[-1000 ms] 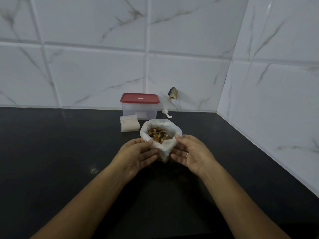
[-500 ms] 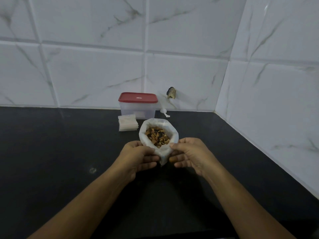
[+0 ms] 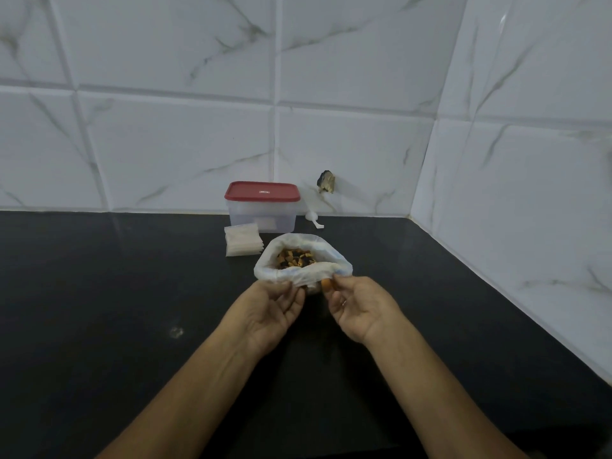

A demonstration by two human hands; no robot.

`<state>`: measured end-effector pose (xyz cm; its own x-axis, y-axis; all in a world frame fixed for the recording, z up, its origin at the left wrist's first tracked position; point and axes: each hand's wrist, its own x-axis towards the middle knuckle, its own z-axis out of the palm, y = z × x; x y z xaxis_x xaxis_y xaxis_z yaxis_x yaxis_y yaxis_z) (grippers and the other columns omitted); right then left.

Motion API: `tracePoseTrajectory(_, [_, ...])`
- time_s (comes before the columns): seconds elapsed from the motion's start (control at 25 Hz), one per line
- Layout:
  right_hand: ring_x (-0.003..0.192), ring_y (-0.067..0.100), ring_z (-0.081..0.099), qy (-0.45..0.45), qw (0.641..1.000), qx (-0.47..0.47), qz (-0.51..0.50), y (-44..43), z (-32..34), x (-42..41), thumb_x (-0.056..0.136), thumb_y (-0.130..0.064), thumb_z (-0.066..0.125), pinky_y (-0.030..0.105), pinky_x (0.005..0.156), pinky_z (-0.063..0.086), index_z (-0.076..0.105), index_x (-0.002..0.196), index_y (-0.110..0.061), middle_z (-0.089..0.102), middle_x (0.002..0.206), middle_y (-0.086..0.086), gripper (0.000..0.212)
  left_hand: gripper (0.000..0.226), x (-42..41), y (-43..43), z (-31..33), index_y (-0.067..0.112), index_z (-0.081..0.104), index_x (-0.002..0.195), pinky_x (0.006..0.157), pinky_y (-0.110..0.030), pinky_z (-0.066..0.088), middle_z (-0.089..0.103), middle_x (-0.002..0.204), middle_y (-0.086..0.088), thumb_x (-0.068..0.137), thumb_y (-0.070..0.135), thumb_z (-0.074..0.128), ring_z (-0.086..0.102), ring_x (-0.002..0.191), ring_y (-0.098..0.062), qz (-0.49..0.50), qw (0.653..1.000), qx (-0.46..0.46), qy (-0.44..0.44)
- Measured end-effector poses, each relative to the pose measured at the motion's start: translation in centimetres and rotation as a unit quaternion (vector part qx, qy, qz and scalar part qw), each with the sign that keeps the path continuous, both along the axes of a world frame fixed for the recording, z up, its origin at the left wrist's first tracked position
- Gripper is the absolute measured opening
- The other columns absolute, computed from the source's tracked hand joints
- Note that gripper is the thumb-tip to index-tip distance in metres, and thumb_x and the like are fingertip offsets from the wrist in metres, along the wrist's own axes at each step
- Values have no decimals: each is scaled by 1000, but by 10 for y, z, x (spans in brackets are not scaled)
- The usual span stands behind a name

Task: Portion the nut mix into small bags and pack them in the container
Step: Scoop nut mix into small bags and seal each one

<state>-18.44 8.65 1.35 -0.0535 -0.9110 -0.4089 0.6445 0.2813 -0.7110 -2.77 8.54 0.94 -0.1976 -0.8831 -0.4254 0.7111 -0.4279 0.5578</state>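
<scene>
White plastic nut-mix bag (image 3: 303, 271) stands open, its near rim pinched by left grip (image 3: 276, 304) and right grip (image 3: 356, 308), while the small bags (image 3: 242, 244) lie beyond-left, nearer the left grip.

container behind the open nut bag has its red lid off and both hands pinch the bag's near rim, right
Wrong on the lid: the head view shows the red lid on the container, closed. The rest stands: the container sits behind the open nut bag, and the left hand and right hand both pinch the bag's near rim.
</scene>
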Motion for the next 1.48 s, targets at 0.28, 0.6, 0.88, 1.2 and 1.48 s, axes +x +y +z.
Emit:
tracePoseTrajectory(0.28, [54, 11, 51, 273, 958, -27, 80, -3, -4, -24, 102, -30, 58, 23, 46, 39, 69, 116, -5, 65, 86, 10, 31, 31, 28, -2, 4, 7, 67, 120, 66, -36, 60, 77, 98, -11, 99, 30, 62, 76, 81, -22, -115, 957, -85, -252])
tracePoseTrajectory(0.6, [98, 27, 72, 459, 881, -57, 95, -38, 12, -33, 98, -20, 67, 36, 72, 65, 70, 108, -6, 71, 112, 13, 17, 25, 39, -62, 4, 8, 69, 119, 74, -37, 62, 74, 116, -14, 94, 12, 71, 74, 101, -26, -75, 885, -172, -426])
tracePoseTrajectory(0.88, [83, 18, 67, 493, 862, -87, 79, -83, 21, -17, 92, -22, 75, 30, 71, 54, 69, 111, 9, 71, 98, 15, 37, 24, 20, -102, 9, 4, 69, 115, 74, -39, 62, 75, 107, -16, 93, 14, 72, 74, 97, -29, -56, 896, -167, -407])
tracePoseTrajectory(1.2, [88, 23, 73, 480, 872, -83, 52, -125, 21, -11, 89, -22, 79, 33, 70, 56, 76, 100, -2, 76, 96, 13, 23, 25, 6, -138, 13, 6, 65, 119, 80, -43, 59, 71, 111, -17, 94, 11, 68, 69, 102, -32, -42, 911, -124, -392])
tracePoseTrajectory(1.48, [83, 23, 72, 431, 898, -50, 70, -127, 23, -13, 95, -13, 71, 36, 68, 62, 73, 107, -1, 74, 94, 14, 16, 20, 5, -157, 2, 4, 72, 109, 94, -49, 59, 75, 104, -16, 92, 16, 74, 71, 101, -31, -32, 917, -123, -377])
